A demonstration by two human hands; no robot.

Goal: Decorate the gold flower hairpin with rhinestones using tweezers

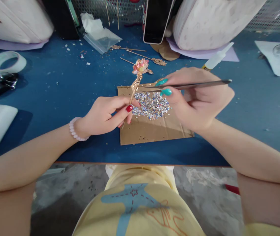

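My left hand (110,113) pinches the thin stem of a gold hairpin (135,84) topped with a pink flower, held upright over the left part of a cardboard sheet (149,132). In my right hand (194,98) is a pair of dark metal tweezers (199,84), gripped between thumb and fingers. Their tips point left and lie close to the hairpin's gold part; whether they touch it I cannot tell. Beneath both hands, a heap of small glittering rhinestones (152,105) is spread on the cardboard. Whether the tweezers hold a stone is too small to see.
Behind the cardboard lie several gold hairpins (158,61) and a clear plastic bag (101,41). A phone (157,21) leans at the back. A tape roll (8,62) and a black clip-like object (2,85) sit left; a glue bottle (218,56) is at right.
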